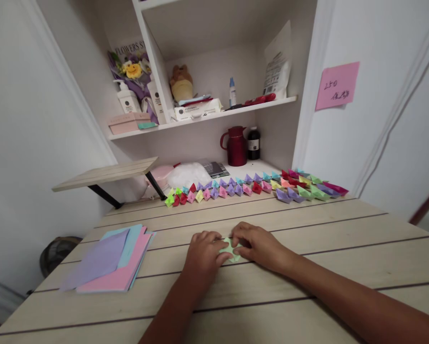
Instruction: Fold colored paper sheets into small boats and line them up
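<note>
Head view: we look down at a wooden table [307, 224] set against a white shelf unit.
Left hand: our left hand [204, 254] lies palm down on the table, fingers curled onto the left edge of a small green paper piece [230, 250], pressing it flat.
Right hand: our right hand [259, 246] covers the right side of the same piece, fingertips bent down on it; both hands touch it and nearly meet over it.
Grip: we read it as pinching and pressing the paper rather than lifting; the hands hide most of the piece, so its exact fold is hard to tell.
Paper location: near the table's middle, just in front of us, flat on the boards.
Sheet stack: loose coloured sheets [110, 260], purple, blue and pink, lie to our left, well apart from the hands.
Folded row: a long line of small coloured folded shapes [243, 187] runs along the table's far edge.
Back area: red jug [235, 145] and dark bottle [253, 143] stand under the shelf.
Wall: pink note [337, 85] on the right.
</note>
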A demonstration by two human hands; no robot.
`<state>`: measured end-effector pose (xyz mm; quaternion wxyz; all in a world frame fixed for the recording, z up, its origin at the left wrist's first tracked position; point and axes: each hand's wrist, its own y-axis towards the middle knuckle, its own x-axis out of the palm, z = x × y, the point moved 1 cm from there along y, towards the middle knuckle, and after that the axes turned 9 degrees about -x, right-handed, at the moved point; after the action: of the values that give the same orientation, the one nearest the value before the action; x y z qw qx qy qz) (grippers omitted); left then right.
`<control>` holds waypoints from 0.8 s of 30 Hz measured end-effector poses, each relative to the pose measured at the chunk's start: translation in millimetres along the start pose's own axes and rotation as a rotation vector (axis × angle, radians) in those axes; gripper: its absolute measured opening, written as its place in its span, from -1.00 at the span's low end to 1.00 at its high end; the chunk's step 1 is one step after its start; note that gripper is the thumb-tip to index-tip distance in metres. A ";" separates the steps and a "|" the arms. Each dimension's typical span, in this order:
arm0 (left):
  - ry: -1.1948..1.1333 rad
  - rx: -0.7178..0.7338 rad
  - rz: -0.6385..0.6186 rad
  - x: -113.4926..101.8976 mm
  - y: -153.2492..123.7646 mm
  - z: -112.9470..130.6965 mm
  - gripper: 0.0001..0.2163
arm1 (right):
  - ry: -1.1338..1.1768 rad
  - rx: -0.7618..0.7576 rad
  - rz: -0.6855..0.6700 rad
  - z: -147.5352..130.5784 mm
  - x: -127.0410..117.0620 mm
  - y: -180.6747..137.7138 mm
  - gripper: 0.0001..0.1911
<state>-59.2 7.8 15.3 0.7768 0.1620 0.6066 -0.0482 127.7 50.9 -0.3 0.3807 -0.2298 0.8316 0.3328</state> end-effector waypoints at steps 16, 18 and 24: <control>0.015 -0.109 -0.115 13.5 -4.4 -5.5 -0.59 | 0.050 -0.054 -0.107 11.8 -10.1 -9.7 -0.69; 0.010 -0.103 -0.141 12.1 -5.6 -7.6 -0.58 | 0.128 -0.066 -0.113 13.2 -13.4 -9.7 -0.68; 0.000 -0.107 -0.187 8.8 -5.4 -5.8 -0.56 | 0.122 -0.119 -0.064 8.5 -16.0 -7.6 -0.80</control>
<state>-63.8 5.6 4.6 0.7763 0.0628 0.6210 -0.0881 146.3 54.0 5.3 0.3253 -0.2982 0.8242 0.3549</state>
